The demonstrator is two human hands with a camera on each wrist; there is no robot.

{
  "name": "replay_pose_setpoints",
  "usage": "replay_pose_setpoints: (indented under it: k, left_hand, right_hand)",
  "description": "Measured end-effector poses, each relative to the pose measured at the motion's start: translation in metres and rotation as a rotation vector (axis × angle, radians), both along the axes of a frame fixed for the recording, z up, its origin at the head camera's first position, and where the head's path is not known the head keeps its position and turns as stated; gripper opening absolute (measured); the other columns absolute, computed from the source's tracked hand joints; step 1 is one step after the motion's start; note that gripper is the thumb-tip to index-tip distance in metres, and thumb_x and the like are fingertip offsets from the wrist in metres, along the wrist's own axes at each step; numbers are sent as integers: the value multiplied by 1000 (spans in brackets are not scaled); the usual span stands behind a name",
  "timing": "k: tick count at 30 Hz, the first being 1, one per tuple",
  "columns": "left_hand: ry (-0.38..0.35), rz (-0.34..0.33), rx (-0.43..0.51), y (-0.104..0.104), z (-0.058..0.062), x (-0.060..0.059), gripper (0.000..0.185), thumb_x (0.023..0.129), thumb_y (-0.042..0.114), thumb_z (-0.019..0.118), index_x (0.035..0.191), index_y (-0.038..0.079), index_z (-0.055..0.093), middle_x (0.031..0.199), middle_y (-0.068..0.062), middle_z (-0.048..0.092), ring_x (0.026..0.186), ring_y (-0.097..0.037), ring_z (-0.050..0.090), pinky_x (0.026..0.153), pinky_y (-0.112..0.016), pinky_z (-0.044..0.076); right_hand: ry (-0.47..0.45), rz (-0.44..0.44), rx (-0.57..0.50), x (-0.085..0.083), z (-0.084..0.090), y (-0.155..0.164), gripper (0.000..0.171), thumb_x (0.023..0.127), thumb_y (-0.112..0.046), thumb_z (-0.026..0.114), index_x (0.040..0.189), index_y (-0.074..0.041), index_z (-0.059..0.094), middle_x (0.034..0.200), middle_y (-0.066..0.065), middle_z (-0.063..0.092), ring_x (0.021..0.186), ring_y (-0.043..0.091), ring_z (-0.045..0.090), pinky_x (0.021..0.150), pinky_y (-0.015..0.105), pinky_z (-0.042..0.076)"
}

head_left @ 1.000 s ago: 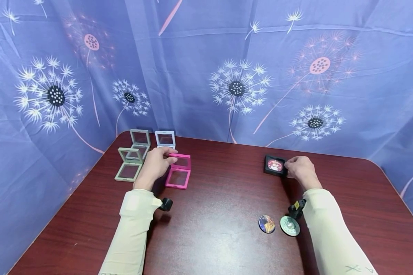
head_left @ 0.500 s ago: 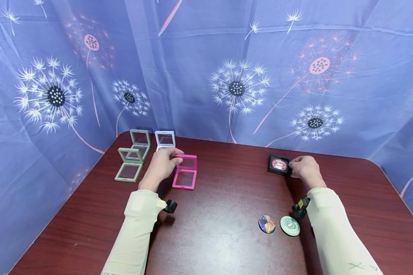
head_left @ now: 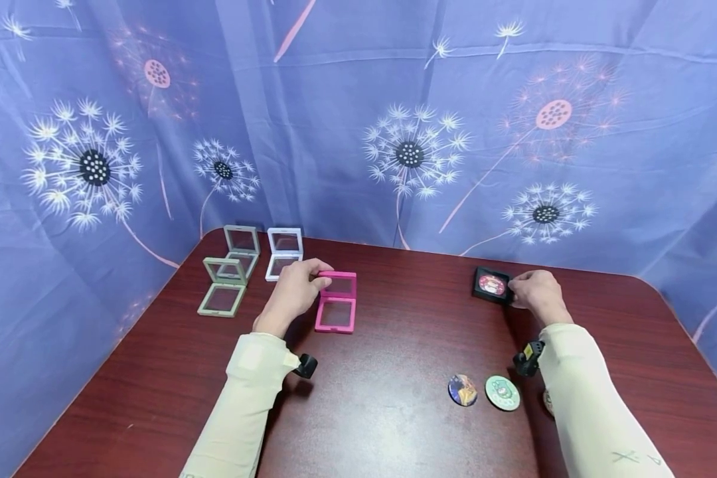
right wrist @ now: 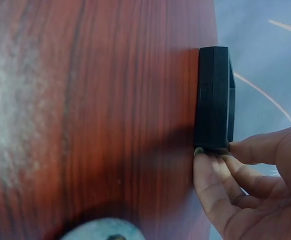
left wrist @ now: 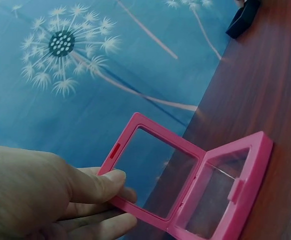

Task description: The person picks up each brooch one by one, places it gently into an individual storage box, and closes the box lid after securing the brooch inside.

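My left hand point(head_left: 295, 289) pinches the lid edge of a pink display frame point(head_left: 337, 299) with thumb and fingers. In the left wrist view this pink frame point(left wrist: 255, 175) is unfolded at its hinge, clear film in both halves, its lid raised. At the right, my right hand point(head_left: 538, 292) holds the right edge of a closed black display frame point(head_left: 490, 299). A red round badge point(head_left: 492, 285) shows inside it. The right wrist view has the thumb and fingertips at one end of the black frame point(right wrist: 213, 97), which lies flat, close on the table.
Unfolded green point(head_left: 221, 313), grey-green point(head_left: 241, 229) and white point(head_left: 284, 231) frames stand at the back left. Toward the front right lie a blue-and-orange badge point(head_left: 463, 390), a mint badge point(head_left: 502, 393) and another badge point(head_left: 548, 402) partly behind my right sleeve. A blue curtain point(head_left: 334, 133) hangs behind the table.
Both hands have moved right, the left bringing the pink frame and the right the black one. More of the white frame now shows, and a third badge has appeared beside the right sleeve.
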State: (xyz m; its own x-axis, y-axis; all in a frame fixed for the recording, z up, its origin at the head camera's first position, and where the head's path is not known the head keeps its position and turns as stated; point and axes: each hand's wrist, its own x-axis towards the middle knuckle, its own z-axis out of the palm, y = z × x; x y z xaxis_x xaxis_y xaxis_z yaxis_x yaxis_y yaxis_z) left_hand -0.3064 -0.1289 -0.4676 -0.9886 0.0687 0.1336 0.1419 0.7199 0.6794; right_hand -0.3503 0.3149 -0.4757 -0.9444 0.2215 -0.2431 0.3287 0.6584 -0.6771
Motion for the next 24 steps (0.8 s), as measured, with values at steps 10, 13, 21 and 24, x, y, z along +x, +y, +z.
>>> replay_pose_setpoints:
  k: [10,13,21,24]
  left_hand:
    - [50,-59,-3,19,-4,2,16,101,6,73,117,6,78,94,-5,76,82,-22,61,78,-38,54]
    - [76,-76,-7,24,-6,2,16,100,5,73,115,7,78,91,-3,74,78,-20,59,75,-35,52]
    - [88,-88,6,35,-8,3,17,100,3,73,115,8,79,90,-2,74,75,-18,58,71,-32,51]
    - [83,-87,8,37,-9,5,17,100,4,73,116,8,79,89,-2,73,74,-18,58,70,-32,51]
  right_hand:
    - [-4,14,7,-1,0,8,38,100,-8,54,125,21,61,66,-1,69,57,6,68,83,39,62]
    - [8,11,22,-1,1,10,38,99,-8,55,123,20,62,63,-3,68,55,6,67,93,46,59]
    - [28,15,88,-2,2,15,39,98,-10,57,121,20,64,61,-2,69,60,8,65,112,58,45]
    - [20,7,64,-3,2,16,40,99,-10,56,122,21,63,61,-1,69,55,4,64,112,58,44]
